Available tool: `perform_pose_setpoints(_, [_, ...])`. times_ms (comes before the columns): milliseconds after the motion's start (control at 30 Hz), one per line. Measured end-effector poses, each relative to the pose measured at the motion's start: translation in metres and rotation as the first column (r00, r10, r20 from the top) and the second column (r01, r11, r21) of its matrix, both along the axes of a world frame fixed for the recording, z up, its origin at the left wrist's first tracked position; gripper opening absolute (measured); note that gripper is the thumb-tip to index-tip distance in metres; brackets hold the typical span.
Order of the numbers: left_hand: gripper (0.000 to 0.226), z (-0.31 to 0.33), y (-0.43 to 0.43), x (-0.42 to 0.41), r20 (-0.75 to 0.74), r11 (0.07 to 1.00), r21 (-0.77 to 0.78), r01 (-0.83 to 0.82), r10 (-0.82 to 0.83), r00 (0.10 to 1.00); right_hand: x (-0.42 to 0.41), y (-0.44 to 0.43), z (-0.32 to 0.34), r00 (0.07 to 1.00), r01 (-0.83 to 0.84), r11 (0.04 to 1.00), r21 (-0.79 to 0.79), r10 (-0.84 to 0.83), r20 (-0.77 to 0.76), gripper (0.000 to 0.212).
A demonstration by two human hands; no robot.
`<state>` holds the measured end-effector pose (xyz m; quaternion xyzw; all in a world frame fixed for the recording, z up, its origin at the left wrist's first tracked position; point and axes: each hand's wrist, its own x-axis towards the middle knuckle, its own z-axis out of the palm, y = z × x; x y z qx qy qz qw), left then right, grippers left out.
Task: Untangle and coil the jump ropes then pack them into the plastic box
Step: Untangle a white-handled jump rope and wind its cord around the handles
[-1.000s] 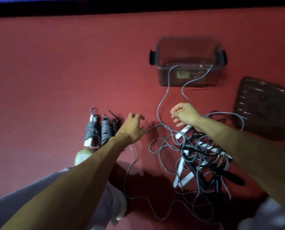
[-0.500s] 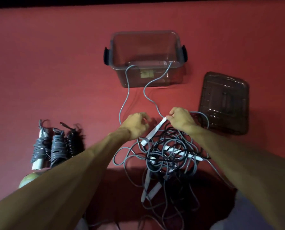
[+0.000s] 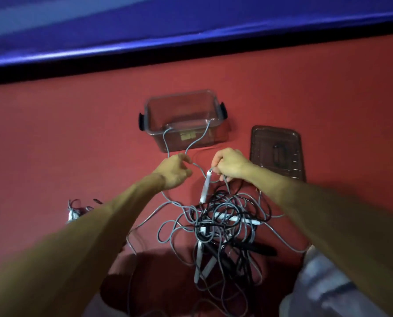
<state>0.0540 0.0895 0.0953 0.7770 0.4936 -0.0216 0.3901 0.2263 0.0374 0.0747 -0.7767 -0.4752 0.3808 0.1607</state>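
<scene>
Grey and black cords lie knotted in a heap of jump ropes (image 3: 225,225) on the red floor mat (image 3: 53,145), just ahead of the person's knees. Several white handles and a black one are caught up in the heap. To the left, largely hidden by the left forearm, sit a few coiled ropes (image 3: 73,212) (only their ends show). Beyond the heap, the left hand (image 3: 173,171) has its fingers curled round a grey cord (image 3: 165,143). The right hand (image 3: 228,164) pinches the top end of a white handle (image 3: 205,186), which slants down into the tangle. From the hands the grey cord climbs over the near rim of the clear plastic box (image 3: 148,110) and loops inside it. The dark lid (image 3: 278,152) lies flat just right of the box. A blue padded edge (image 3: 191,30) borders the mat on the far side.
</scene>
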Motion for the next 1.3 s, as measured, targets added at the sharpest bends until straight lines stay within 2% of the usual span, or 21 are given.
perform_pose_setpoints(100, [0.038, 0.050, -0.013, -0.005, -0.007, 0.995, 0.096, 0.018, -0.017, 1.000, -0.003, -0.016, 0.050, 1.000, 0.022, 0.990, 0.139, -0.021, -0.013, 0.021])
perform_pose_setpoints(233, [0.033, 0.111, -0.033, -0.008, 0.024, 0.980, 0.188, 0.063, -0.069, 0.997, -0.006, -0.039, 0.116, 0.999, 0.041, 0.944, 0.326, -0.029, -0.041, 0.019])
perform_pose_setpoints(367, [0.052, 0.160, -0.065, -0.009, 0.121, 0.977, 0.213, 0.024, -0.051, 0.991, -0.015, -0.066, 0.178, 0.998, 0.066, 0.867, 0.494, -0.047, -0.052, 0.026])
perform_pose_setpoints(467, [0.050, 0.184, -0.090, -0.009, 0.279, 0.984, 0.176, -0.009, -0.041, 0.959, -0.022, -0.087, 0.218, 0.994, 0.094, 0.785, 0.613, -0.037, -0.105, 0.022])
perform_pose_setpoints(600, [0.023, 0.205, -0.124, -0.010, 0.552, 0.980, 0.153, -0.131, 0.025, 0.834, -0.027, -0.112, 0.255, 0.980, 0.138, 0.647, 0.750, 0.018, -0.196, 0.009])
perform_pose_setpoints(667, [0.011, 0.206, -0.138, -0.010, 0.668, 0.985, 0.074, -0.158, 0.069, 0.741, -0.026, -0.120, 0.259, 0.968, 0.175, 0.608, 0.775, 0.035, -0.247, 0.014])
perform_pose_setpoints(733, [0.007, 0.206, -0.147, -0.008, 0.717, 0.981, 0.040, -0.188, 0.103, 0.689, -0.025, -0.125, 0.260, 0.960, 0.200, 0.588, 0.784, 0.044, -0.277, 0.018])
perform_pose_setpoints(867, [0.016, 0.211, -0.150, 0.001, 0.742, 0.964, 0.090, -0.250, 0.103, 0.663, -0.036, -0.124, 0.264, 0.950, 0.199, 0.539, 0.819, 0.099, -0.296, 0.022])
perform_pose_setpoints(967, [0.017, 0.219, -0.147, 0.001, 0.763, 0.953, 0.162, -0.257, 0.044, 0.645, -0.040, -0.125, 0.270, 0.952, 0.210, 0.483, 0.850, 0.099, -0.291, 0.017])
perform_pose_setpoints(1067, [0.024, 0.225, -0.148, -0.006, 0.771, 0.935, 0.218, -0.281, 0.011, 0.637, -0.033, -0.125, 0.270, 0.959, 0.214, 0.482, 0.850, 0.062, -0.277, 0.015])
perform_pose_setpoints(1167, [0.026, 0.229, -0.150, -0.015, 0.777, 0.927, 0.236, -0.291, 0.000, 0.630, -0.029, -0.128, 0.268, 0.984, 0.123, 0.531, 0.838, 0.045, -0.172, 0.010])
perform_pose_setpoints(1300, [0.021, 0.237, -0.155, -0.022, 0.805, 0.924, 0.208, -0.321, 0.025, 0.593, -0.038, -0.134, 0.273, 0.992, -0.125, 0.627, 0.769, 0.062, 0.110, 0.022])
